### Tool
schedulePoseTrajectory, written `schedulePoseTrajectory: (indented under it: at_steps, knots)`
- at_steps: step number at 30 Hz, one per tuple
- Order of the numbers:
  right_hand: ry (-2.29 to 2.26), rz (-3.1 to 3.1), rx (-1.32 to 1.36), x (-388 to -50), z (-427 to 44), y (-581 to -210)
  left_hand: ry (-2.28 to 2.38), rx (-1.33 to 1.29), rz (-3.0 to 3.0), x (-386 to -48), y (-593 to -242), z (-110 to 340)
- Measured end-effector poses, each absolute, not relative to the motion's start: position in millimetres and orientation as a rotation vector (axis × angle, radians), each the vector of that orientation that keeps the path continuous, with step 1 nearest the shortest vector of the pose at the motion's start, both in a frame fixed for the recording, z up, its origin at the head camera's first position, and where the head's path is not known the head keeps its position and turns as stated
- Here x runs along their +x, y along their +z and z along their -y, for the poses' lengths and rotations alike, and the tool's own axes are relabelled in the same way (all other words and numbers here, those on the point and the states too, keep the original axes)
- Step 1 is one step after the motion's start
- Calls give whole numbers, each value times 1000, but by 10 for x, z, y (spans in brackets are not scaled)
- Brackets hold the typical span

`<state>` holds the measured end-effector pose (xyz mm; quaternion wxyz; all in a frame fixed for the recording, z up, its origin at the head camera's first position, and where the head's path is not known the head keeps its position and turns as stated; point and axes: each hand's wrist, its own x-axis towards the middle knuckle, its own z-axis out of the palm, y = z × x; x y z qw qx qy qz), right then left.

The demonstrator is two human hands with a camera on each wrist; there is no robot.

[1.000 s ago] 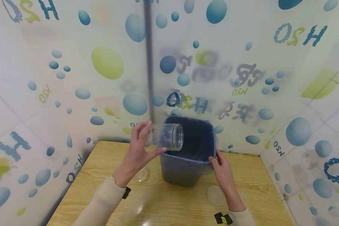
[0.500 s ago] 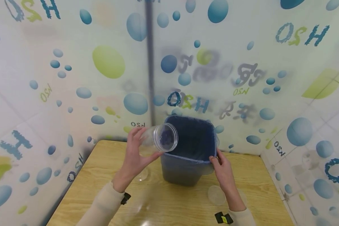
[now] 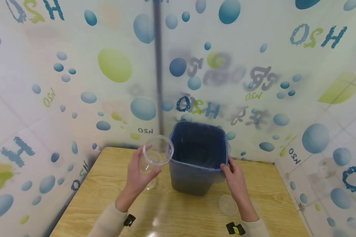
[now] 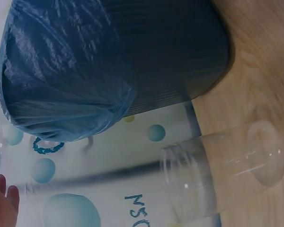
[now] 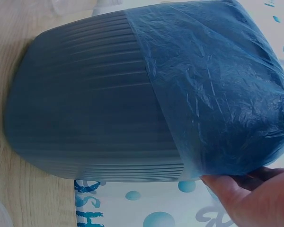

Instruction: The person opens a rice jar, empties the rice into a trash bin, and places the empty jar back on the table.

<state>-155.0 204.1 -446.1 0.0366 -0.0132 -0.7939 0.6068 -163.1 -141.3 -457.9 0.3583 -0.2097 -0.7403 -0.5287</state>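
My left hand (image 3: 136, 177) grips a clear plastic jar (image 3: 158, 154) by its side, its open mouth tilted up towards me. The jar sits just left of a dark blue-grey trash bin (image 3: 190, 179), apart from the bin's opening. A blue plastic bag (image 5: 213, 80) lines the bin and folds down over its rim. At the bin's right front corner my right hand (image 3: 235, 181) pinches the bagged rim. In the left wrist view a second clear jar (image 4: 227, 170) stands on the table; the head view shows only its lower part, behind my left hand.
Near my right wrist a clear round lid (image 3: 227, 204) lies flat on the wooden table (image 3: 178, 217). Another pale disc (image 3: 254, 207) is partly hidden by the right forearm. Patterned walls (image 3: 112, 98) stand behind and at both sides.
The held jar has moved left, away from over the bin's opening, and has turned from lying sideways to mouth up. My right hand has stayed on the bin's rim.
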Motion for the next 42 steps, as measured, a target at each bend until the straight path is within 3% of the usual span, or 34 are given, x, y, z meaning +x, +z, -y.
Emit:
schedulePoseTrajectory:
  at_steps: [9,24,42]
  knots:
    - [1870,2434,-39,-1554,-2039,-4460,-1552,-442,1925,-1489,-4781,1481]
    - [1841,2435,-46,-1559,-2037,-4473,-1695,-564,1918,-1384,-5122,1617]
    - [1848,2436,-35,-1567,-2038,-4476,-1339,-497,2212,-1266,-5468,1739]
